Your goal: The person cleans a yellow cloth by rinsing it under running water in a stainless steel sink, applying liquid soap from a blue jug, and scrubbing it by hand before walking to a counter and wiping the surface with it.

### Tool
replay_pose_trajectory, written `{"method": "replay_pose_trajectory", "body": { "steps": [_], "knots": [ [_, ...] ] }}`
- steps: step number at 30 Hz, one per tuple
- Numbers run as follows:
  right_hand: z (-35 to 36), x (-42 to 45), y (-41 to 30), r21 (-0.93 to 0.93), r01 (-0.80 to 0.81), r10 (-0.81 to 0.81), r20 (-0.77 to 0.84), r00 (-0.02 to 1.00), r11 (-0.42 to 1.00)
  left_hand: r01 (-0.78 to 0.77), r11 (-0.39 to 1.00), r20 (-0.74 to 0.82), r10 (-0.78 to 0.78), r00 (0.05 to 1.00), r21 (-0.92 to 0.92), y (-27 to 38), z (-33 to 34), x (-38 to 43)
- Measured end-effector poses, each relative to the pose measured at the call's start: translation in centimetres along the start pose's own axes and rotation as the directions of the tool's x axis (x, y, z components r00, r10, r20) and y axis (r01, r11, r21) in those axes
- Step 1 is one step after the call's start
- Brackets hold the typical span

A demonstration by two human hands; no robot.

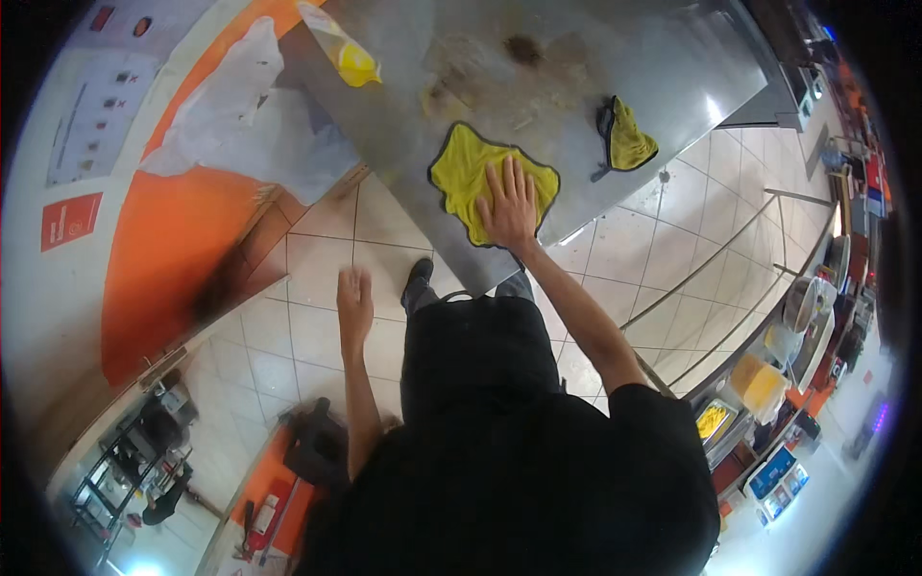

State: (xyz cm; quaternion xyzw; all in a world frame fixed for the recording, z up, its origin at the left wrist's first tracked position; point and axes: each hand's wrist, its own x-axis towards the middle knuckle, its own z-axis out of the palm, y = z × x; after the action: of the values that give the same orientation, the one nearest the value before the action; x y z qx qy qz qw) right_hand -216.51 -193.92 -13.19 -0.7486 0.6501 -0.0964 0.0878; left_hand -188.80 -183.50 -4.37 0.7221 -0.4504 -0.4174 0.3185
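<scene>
My right hand (511, 205) lies palm down on a yellow cloth with a dark edge (461, 169), spread near the corner of a metal table (403, 144). My left hand (354, 299) hangs over the tiled floor to the left of the table, slightly blurred, and touches nothing. A second yellow cloth (630, 137), crumpled, lies to the right near the table's edge. Brown smears (522, 50) mark the metal beyond the spread cloth. At the table's left edge lies a clear plastic bag or bottle with yellow contents (356, 65); which one I cannot tell.
White plastic sheeting or a bag (238, 122) lies against the orange wall (173, 266) at left. A fire extinguisher (265, 518) stands at lower left. On the right are metal rails (702, 263) and a counter with containers, including a tray of yellow food (713, 420).
</scene>
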Motion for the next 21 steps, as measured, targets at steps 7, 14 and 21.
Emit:
{"method": "replay_pose_trajectory", "body": {
  "steps": [7, 14, 21],
  "knots": [
    [1.4, 19.8, 12.3, -0.129, 0.132, -0.151, -0.156, 0.976, 0.983, 0.309, 0.869, -0.132, -0.280, 0.951, 0.386, -20.8, 0.1, -25.9],
    [-1.3, 36.7, 13.1, -0.045, -0.502, 0.474, -0.263, 0.840, 0.864, 0.930, 0.361, -0.287, -0.900, 0.327, -0.072, -9.6, 8.3, -34.4],
    [5.9, 27.8, 6.6, -0.141, -0.094, 0.027, -0.422, 0.906, 0.986, 0.921, 0.290, -0.058, -0.957, 0.284, -0.259, -12.1, 12.3, -35.2]
  ]
}}
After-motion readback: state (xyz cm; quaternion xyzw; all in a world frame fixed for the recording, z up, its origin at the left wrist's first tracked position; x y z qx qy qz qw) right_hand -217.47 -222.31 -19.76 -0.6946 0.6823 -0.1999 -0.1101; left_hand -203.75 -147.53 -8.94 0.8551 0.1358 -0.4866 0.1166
